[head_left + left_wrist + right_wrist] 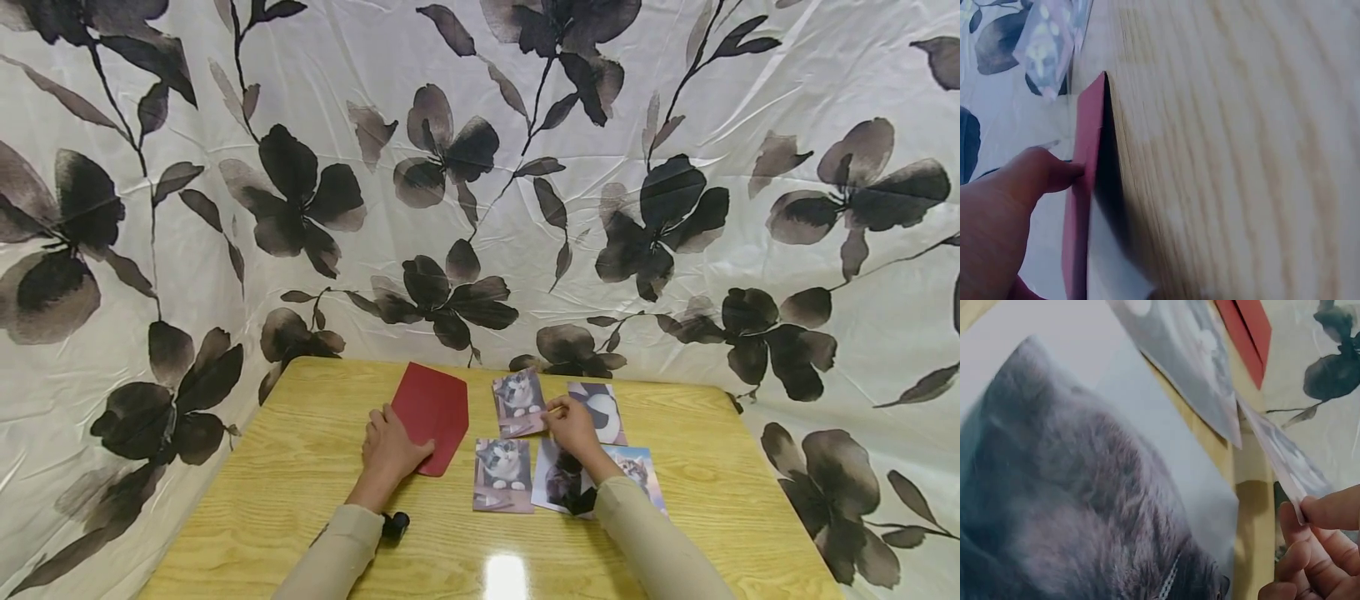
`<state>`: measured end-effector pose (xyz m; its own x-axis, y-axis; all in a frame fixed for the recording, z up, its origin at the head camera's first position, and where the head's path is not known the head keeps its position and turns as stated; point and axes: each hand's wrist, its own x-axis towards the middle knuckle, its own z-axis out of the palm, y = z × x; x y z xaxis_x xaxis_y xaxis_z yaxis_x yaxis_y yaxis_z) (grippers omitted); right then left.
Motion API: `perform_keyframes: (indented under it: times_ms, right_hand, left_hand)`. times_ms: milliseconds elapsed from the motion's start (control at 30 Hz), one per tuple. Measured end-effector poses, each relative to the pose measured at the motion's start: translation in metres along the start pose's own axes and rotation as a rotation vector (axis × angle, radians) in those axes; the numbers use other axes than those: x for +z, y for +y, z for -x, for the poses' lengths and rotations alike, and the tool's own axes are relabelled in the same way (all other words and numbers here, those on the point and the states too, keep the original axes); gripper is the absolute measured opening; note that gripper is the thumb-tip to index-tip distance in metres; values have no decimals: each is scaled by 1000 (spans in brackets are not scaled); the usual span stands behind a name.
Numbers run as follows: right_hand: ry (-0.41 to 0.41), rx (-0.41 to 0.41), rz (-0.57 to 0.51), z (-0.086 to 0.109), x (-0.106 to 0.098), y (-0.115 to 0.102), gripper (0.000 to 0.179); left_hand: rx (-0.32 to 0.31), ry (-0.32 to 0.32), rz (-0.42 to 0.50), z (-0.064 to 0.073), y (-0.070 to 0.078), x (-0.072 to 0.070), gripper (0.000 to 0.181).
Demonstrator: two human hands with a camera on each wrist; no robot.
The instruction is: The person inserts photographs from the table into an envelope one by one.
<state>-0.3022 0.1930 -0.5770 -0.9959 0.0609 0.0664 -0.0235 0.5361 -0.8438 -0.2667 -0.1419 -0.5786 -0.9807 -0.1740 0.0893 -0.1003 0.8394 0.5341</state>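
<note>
My left hand [390,446] grips a red envelope [435,404] by its left and near edges, left of the table's middle. In the left wrist view my thumb presses on the red face of the envelope [1088,150], which is tilted off the wood. My right hand [573,429] pinches the lower right corner of a cat photo card [517,392] between thumb and fingers, and its edge stands raised in the right wrist view. Just below lies a matching cat photo card [501,479]. Under my right wrist is a dark-cat card [551,475], partly hidden.
Behind my right hand lies a card with a black and white picture [606,412]. A kitten card [643,468] is partly covered by my right forearm. A small black object [396,527] sits by my left wrist. Flowered cloth [442,167] hangs behind the wooden table [300,467].
</note>
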Motion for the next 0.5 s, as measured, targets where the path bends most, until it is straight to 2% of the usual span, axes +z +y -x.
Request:
perform_keyframes:
  times_ms: [267,500]
  right_hand:
    - [54,9,-154,6,-2,-7,13]
    - [35,61,-333,13,4,-17,17]
  left_hand:
    - [64,46,26,-2,3,3,107]
    - [78,45,41,-3,6,6,100]
